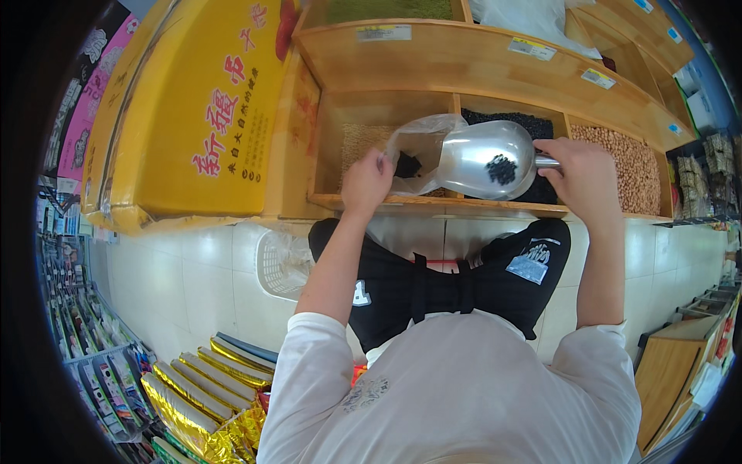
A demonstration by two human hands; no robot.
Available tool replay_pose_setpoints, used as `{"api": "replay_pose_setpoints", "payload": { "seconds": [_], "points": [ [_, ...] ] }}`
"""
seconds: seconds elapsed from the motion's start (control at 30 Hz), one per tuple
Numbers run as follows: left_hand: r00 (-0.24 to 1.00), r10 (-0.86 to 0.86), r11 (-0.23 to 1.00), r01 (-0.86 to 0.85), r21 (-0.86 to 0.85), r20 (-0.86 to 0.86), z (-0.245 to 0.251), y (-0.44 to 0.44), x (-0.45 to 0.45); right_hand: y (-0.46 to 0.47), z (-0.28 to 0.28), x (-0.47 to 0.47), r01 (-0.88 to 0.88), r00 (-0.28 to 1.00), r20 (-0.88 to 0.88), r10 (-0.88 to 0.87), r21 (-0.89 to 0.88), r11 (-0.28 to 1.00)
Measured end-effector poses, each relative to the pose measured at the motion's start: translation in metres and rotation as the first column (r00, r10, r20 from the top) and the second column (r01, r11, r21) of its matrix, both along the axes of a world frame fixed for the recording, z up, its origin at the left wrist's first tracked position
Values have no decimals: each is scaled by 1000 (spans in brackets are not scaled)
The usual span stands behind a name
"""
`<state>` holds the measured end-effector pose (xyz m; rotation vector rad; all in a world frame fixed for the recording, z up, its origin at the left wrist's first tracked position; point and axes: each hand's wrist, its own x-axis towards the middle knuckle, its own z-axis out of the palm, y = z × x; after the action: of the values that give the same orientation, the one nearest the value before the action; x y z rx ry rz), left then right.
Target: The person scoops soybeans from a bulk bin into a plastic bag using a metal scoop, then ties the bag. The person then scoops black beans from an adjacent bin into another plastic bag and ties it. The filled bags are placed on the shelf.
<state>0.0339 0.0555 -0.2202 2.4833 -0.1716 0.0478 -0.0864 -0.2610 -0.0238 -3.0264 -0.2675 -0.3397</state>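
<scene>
My left hand [367,181] pinches the edge of a clear plastic bag [418,132] over the left compartment. A small heap of black beans [408,165] shows inside the bag. My right hand [579,174] grips the short handle of a shiny metal scoop [470,152], whose mouth points left into the bag's opening. Some black beans [501,169] lie in the scoop near its handle end. Beneath and behind the scoop is the compartment of black beans [516,123]. The scoop hides part of that compartment.
A wooden bin [382,200] holds tan grains [362,145] at left and pinkish-brown beans [620,168] at right. A large yellow carton [232,116] stands to the left. A white plastic basket [268,275] sits on the floor by my knee. Gold-foil packages [203,388] lie behind at left.
</scene>
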Motion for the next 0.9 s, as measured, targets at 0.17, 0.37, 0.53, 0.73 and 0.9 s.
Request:
{"api": "replay_pose_setpoints", "payload": {
  "seconds": [0.17,0.37,0.53,0.73,0.9],
  "points": [
    [1000,0,1000,0,-10,-9,0,0,0,13,2,1,47,997,-63,-50,-58,997],
    [1000,-10,999,10,-30,-9,-2,1,0,-22,11,-28,254,966,-82,-245,117,960],
    [1000,-11,1000,11,-15,-10,-1,0,0,-61,-17,-33,432,899,-100,-427,42,901],
    [1000,-8,1000,8,8,-20,4,-1,0,-79,-97,-12,507,853,-205,-481,103,856],
    [999,-4,1000,5,16,-40,5,-1,0,-72,-150,8,506,860,-173,-481,154,849]
  ]
}}
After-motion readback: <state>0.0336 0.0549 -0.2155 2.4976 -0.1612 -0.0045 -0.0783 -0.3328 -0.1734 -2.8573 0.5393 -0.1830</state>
